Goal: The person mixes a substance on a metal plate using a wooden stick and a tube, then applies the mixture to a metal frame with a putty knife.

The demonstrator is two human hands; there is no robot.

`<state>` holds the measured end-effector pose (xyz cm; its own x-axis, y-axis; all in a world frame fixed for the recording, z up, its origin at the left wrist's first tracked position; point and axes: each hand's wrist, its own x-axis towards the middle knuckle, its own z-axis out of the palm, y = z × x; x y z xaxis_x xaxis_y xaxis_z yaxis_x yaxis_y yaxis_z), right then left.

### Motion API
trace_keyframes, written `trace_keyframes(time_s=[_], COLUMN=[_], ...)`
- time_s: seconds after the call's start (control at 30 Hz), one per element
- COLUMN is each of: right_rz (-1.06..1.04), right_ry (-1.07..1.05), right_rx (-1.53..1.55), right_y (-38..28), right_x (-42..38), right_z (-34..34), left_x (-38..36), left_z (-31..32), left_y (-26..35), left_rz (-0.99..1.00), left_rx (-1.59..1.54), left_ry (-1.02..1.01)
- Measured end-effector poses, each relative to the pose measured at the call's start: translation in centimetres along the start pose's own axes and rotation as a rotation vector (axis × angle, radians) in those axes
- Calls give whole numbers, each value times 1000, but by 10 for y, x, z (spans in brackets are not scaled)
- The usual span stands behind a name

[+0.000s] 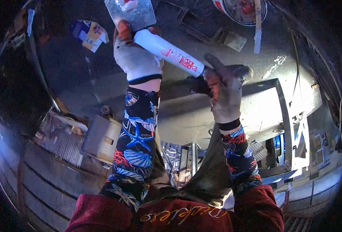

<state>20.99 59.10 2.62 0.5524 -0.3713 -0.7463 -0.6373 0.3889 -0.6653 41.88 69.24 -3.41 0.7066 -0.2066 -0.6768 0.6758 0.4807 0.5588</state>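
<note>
A white tube with red print [171, 53] lies slanted between my two gloved hands. My left hand [134, 48], closed, grips a flat metal plate [140, 13] with a whitish-pink lump on it, and the tube's upper end lies against this hand. At the tube's lower right end is my right hand [223, 85], its reddish-brown glove fingers close around or behind that end, one finger stretched out; the exact contact there is partly hidden.
At the top right stands a round can [240, 19] with a stick [257, 31] across its rim. A small metal plate [235, 41] lies below it. A torn printed box [90, 34] is at the upper left. A metal frame [285, 116] stands at the right.
</note>
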Motion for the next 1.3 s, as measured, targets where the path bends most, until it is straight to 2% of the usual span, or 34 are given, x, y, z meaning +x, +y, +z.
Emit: trace_keyframes(time_s=[0.03,0.1,0.17,0.2,0.27,0.3,0.33,0.37,0.4,0.47,0.5,0.57,0.6,0.7,0.73,0.8,0.87,0.9,0.93,1.0,1.03,1.1,1.13,1.17,1.27,1.3], right_rz=[-2,-6,-21,-20,-12,-10,21,53,56,-21,-23,186,152,194,93,-2,324,302,328,379,377,606,605,468,290,193], right_ry=[-14,-31,-157,-152,-242,-235,-178,-121,-113,108,109,177,306,487,540,596,831,791,789,912,925,934,944,892,691,547], right_rx=[206,416,258,258,-30,-32,76,185,184,21,26,-72,122,-224,36,290,683,537,527,204,197,-217,-218,-563,-862,-1138], right_y=[4,4,-11,-18,-25,-17,1,22,47,102,124,146,149,297,301,313,254,260,253,262,246,198,216,253,256,257], right_x=[7,10,10,12,19,23,29,36,45,70,86,105,110,170,177,178,175,175,171,170,163,140,145,155,165,177], right_z=[6,10,7,5,-4,-4,-2,-1,-1,-1,-1,4,12,18,24,28,39,34,32,21,10,-15,-29,-50,-84,-92], left_x=[0,-2,-8,-9,-5,0,4,6,6,3,3,0,-2,0,3,3,1,1,-2,-4,-1,-6,-5,-4,-4,-5], left_z=[3,8,11,12,4,-3,-7,-8,-7,-7,-8,-8,-6,1,2,1,6,4,6,14,11,17,16,16,16,15], left_y=[-1,-1,-7,-9,-12,-13,-14,-12,-10,-9,-8,-7,-6,-5,-3,-1,-1,2,1,-3,1,0,1,1,-4,-5], left_rz=[-1,39,53,66,45,84,122,64,8,-4,-19,-20,-28,-92,-139,-200,-143,-219,-230,-103,-173,-156,-170,-184,-155,-153], left_rx=[-3,55,139,221,202,173,144,129,115,85,77,150,159,98,77,56,150,175,166,267,221,298,305,312,343,346], left_ry=[-5,-42,-21,3,-17,-8,1,-5,-11,-2,7,-15,-10,-6,-47,-82,2,6,5,21,41,41,10,-21,28,31])
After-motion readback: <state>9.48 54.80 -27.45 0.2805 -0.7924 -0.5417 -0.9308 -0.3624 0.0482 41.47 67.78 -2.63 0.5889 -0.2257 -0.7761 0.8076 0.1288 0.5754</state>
